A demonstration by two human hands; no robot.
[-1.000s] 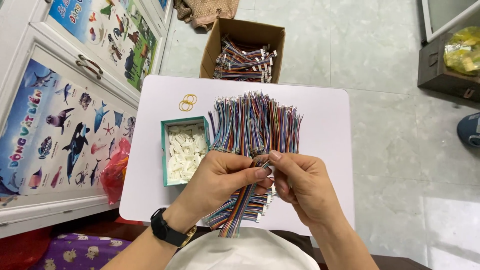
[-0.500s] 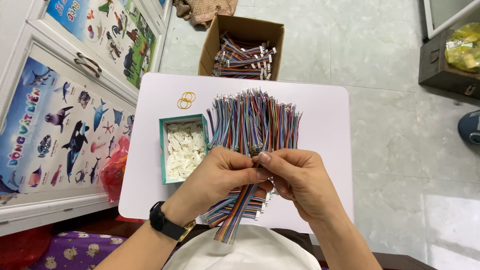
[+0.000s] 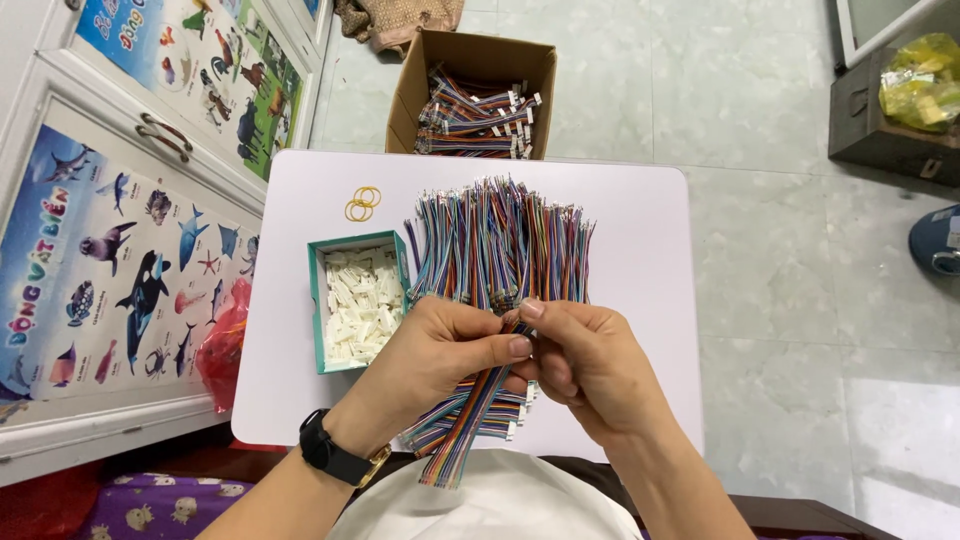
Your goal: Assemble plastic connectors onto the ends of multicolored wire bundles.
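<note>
We're working over the small white table (image 3: 640,300), and everything sits around that. Our left hand (image 3: 430,365) and right hand (image 3: 585,370) meet just above the near edge of the table, thumbs and forefingers pinched together on one flat strip of rainbow wire (image 3: 470,420) that hangs down toward our lap. Both grips are narrow and tight, fingertips nearly touching each other. There's a black watch (image 3: 330,455) on the left wrist.

Under and beyond our hands, in the middle of the table, lies the big pile of coloured wires (image 3: 500,240), its loose ends fanned out toward the far edge. On the left part of the table, just beside the pile, there's a teal box (image 3: 318,300) full of little white plastic connectors (image 3: 360,305). A couple of yellow rubber bands (image 3: 362,203) lie near the table's far left corner.

On the floor past the table's far edge stands an open cardboard box (image 3: 420,75) with more wire bundles (image 3: 480,120) in it. Left of the table is a white cabinet (image 3: 60,120) covered in animal posters.
</note>
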